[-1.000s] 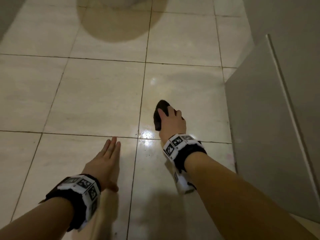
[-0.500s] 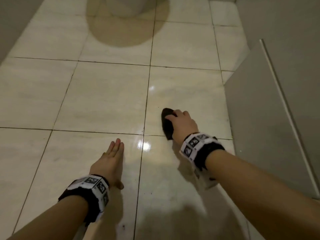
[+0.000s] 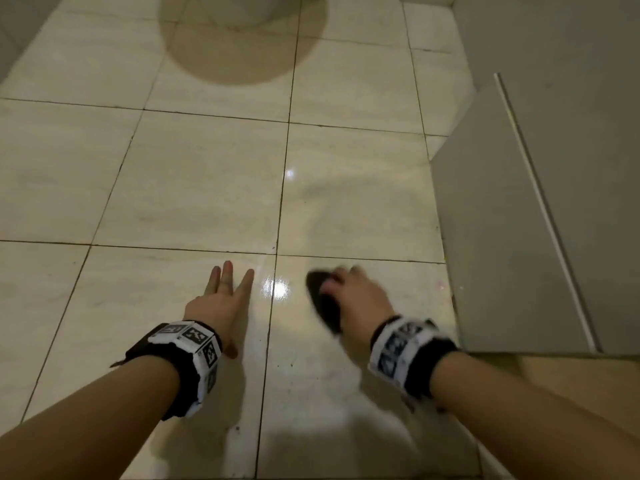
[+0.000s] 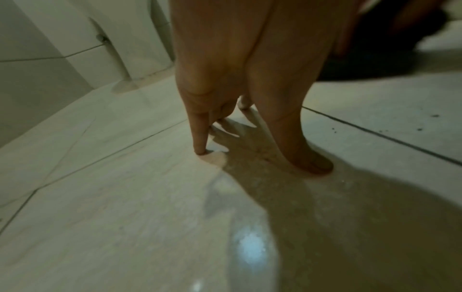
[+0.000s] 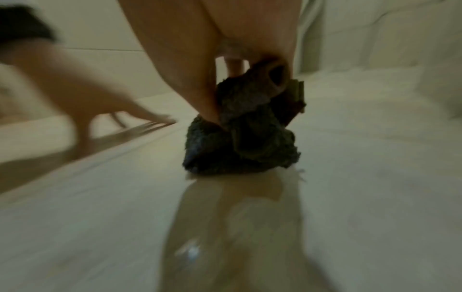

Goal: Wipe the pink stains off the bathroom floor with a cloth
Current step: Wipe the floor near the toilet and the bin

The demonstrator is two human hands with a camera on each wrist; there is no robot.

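Note:
My right hand (image 3: 349, 292) grips a bunched dark cloth (image 3: 322, 303) and presses it onto the cream tiled floor (image 3: 194, 188). In the right wrist view the cloth (image 5: 240, 138) is wadded under the thumb and fingers and touches the wet, glossy tile. My left hand (image 3: 225, 292) lies flat on the floor to the left of the cloth, fingers straight and spread; in the left wrist view its fingertips (image 4: 200, 150) press the tile. Faint pink specks (image 3: 440, 285) show on the floor near the door's foot, right of the cloth.
A grey door panel (image 3: 502, 220) stands open along the right side, its lower corner close to my right wrist. The base of a toilet (image 3: 225, 8) and its round shadow sit at the far end. A wall edges the left.
My right hand has dragged the cloth back toward me across a grout line, from the farther tile onto the nearer one. The left hand has stayed flat on the floor.

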